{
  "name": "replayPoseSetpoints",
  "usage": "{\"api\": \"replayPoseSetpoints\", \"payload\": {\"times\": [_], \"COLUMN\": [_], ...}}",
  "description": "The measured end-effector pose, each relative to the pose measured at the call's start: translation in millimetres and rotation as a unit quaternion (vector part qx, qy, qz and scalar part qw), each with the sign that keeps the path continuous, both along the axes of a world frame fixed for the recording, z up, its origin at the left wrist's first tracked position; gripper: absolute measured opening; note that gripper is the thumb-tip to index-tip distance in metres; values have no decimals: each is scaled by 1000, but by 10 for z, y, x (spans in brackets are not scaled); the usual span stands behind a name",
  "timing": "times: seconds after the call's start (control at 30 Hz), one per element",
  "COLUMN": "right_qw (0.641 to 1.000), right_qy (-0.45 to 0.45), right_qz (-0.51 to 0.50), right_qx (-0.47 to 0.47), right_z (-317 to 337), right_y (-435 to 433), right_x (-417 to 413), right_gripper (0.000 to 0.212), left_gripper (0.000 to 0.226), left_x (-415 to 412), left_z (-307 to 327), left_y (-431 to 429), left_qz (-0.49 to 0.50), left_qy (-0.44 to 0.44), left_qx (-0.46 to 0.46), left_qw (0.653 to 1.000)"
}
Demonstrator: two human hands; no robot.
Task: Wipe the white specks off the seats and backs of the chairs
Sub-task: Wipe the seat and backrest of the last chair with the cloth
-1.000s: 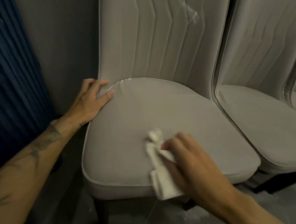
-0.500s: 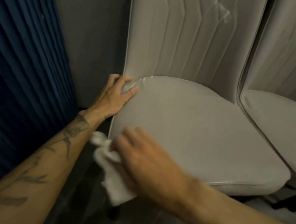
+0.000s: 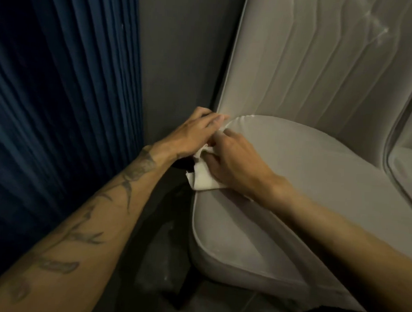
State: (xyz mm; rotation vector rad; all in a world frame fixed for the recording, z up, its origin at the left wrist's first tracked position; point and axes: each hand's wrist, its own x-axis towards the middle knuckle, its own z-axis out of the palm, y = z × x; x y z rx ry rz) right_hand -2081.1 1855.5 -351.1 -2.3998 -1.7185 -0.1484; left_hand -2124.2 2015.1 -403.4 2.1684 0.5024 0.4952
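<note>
And the right hand (image 3: 233, 162) is up at the rear left corner of the seat (image 3: 306, 189) now, where half a second ago it was down by the front left edge and a second ago out in the middle. It grips the white cloth (image 3: 205, 179), fingers curled over the bunched top, the folded tail hanging off the seat's left rim, just left of centre frame. The left hand (image 3: 194, 133) hasn't budged from that same corner: fingers stretched out nearly straight, holding nothing, tips lying where the seat meets the chair back (image 3: 324, 66). The two hands now sit touching or just about, cloth between them. The view has swung left as well, so the second chair (image 3: 411, 171) is down to a sliver at the right edge. Specks on the fabric are too fine to make out in this dim light, though one pale streak (image 3: 378, 29) shows on the back at upper right. The upholstery is pale grey with vertical stitched channels and a piped seat edge. Blue pleated curtain (image 3: 60, 100) fills the left side, a plain grey wall (image 3: 181, 59) stands between it and the chair, and below lies a dark floor (image 3: 152, 253) with pale smudges and one dark chair leg (image 3: 186, 290).
</note>
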Motion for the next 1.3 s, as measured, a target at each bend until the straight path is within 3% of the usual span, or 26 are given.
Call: {"api": "replayPoseSetpoints", "payload": {"times": [0.13, 0.3, 0.4, 0.5, 0.7, 0.9, 1.13, 1.3], "right_qw": [996, 983, 987, 997, 990, 991, 992, 987], "right_qy": [-14, 54, 71, 25, 70, 8, 59, 29], "right_qz": [86, 172, 144, 62, 117, 116, 69, -80], "right_qx": [17, -30, 0, 45, 31, 60, 89, 139], "right_z": [-76, -82, -68, -39, -167, -102, -193, -213], "right_y": [-316, -1075, -960, -580, -1232, -942, -1852, -2717], "right_x": [-365, -801, -729, -538, -569, -678, -339, 344], "right_gripper": [25, 19, 22, 30, 23, 31, 32, 28], "left_gripper": [41, 46, 46, 46, 49, 49, 52, 53], "left_x": [-2, 22, 32, 49, 40, 7, 44, 96], "left_z": [-38, -97, -85, -45, -14, 7, -57, -69], "left_y": [-28, -123, -177, -260, -406, -460, -395, -437], "left_qz": [14, 26, 46, 63, 85, 95, 105, 103], "left_qy": [14, 4, 2, 13, 39, 55, 56, 62], "left_qx": [55, 80, 78, 69, 66, 76, 97, 108], "left_qw": [998, 996, 996, 996, 993, 991, 988, 987]}}
